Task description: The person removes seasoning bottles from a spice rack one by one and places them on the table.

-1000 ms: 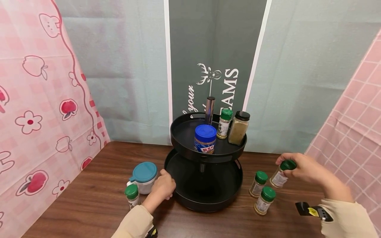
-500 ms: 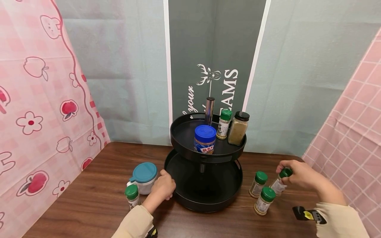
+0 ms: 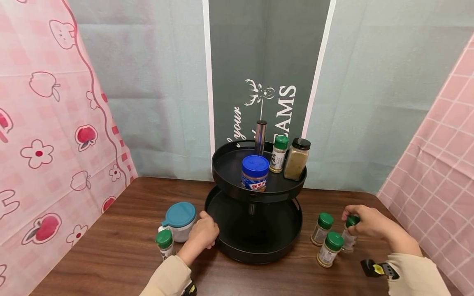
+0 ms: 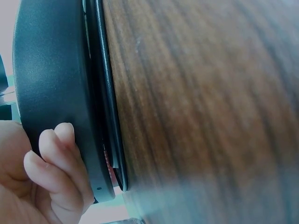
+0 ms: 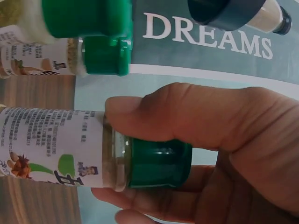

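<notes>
My right hand (image 3: 370, 222) pinches a green-capped spice jar (image 5: 56, 149) near its cap, thumb on one side and fingers on the other. The jar stands beside two more green-capped spice jars, a rear one (image 3: 322, 228) and a front one (image 3: 327, 250). At the left side of a black two-tier tray (image 3: 259, 257), my left hand (image 3: 203, 231) grips the lower tier's rim. Its curled fingers (image 4: 56, 175) lie against the outer wall in the left wrist view.
On the upper tier stand a blue-lidded jar (image 3: 255, 172), a green-capped jar (image 3: 278, 154) and a black-lidded jar (image 3: 297, 160). Left of the tray are a teal-lidded container (image 3: 180, 220) and another green-capped jar (image 3: 164, 242). Curtains (image 3: 159, 90) hang behind the wooden table (image 3: 122, 230).
My right hand has brought its spice jar down and slightly left, closer to the other two jars on the right. My left hand has stayed at the lower tier's rim.
</notes>
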`<state>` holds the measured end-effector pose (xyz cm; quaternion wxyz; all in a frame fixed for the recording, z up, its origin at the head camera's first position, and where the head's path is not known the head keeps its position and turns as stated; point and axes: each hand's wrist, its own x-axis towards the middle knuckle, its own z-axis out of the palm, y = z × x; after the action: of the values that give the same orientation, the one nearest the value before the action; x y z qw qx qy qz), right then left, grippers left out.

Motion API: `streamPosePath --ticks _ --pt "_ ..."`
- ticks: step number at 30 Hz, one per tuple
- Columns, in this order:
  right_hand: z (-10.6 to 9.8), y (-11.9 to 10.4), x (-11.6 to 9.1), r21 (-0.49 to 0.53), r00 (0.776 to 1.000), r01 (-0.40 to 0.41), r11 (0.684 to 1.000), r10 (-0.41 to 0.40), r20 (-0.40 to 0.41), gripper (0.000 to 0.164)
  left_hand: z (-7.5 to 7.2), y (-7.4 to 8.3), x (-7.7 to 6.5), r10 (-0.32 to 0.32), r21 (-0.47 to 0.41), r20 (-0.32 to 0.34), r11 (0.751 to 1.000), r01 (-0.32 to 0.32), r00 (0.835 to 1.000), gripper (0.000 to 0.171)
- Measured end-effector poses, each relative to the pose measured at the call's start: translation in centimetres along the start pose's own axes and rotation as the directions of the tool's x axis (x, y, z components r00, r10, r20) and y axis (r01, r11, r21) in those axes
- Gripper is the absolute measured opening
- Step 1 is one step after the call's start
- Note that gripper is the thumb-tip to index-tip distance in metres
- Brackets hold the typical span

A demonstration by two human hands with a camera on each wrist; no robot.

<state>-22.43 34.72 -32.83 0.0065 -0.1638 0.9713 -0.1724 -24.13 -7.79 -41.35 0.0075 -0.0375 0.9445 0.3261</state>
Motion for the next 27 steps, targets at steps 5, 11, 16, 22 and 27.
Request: streamPosePath --ticks 5,11,16,22,27 --pt "0.4 0.1 0.2 0.001 1.000 -0.013 1.000 0.013 0.015 0.026 0.0 -0.1 0.0 0.004 -0.001 0.003 1.000 -0.004 1.000 0.029" --pt "0.8 0.1 0.3 -0.004 0.999 -0.034 0.999 0.034 0.018 0.027 0.0 0.0 0.0 0.004 -0.002 0.003 1.000 -0.004 1.000 0.028" --pt "1.2 0.2 0.2 -0.006 0.999 -0.035 0.999 0.035 0.019 0.026 0.0 0.0 -0.1 0.007 0.004 0.000 1.000 -0.007 1.000 0.028" --pt "1.6 0.5 0.2 0.026 0.998 -0.044 0.999 0.043 0.039 0.026 0.0 0.0 -0.1 0.006 -0.008 0.002 1.000 -0.006 1.000 0.030" --pt "1.8 0.5 0.2 0.041 0.997 -0.056 0.998 0.054 0.047 0.027 0.0 -0.1 -0.1 0.008 -0.012 -0.002 1.000 -0.008 1.000 0.030"
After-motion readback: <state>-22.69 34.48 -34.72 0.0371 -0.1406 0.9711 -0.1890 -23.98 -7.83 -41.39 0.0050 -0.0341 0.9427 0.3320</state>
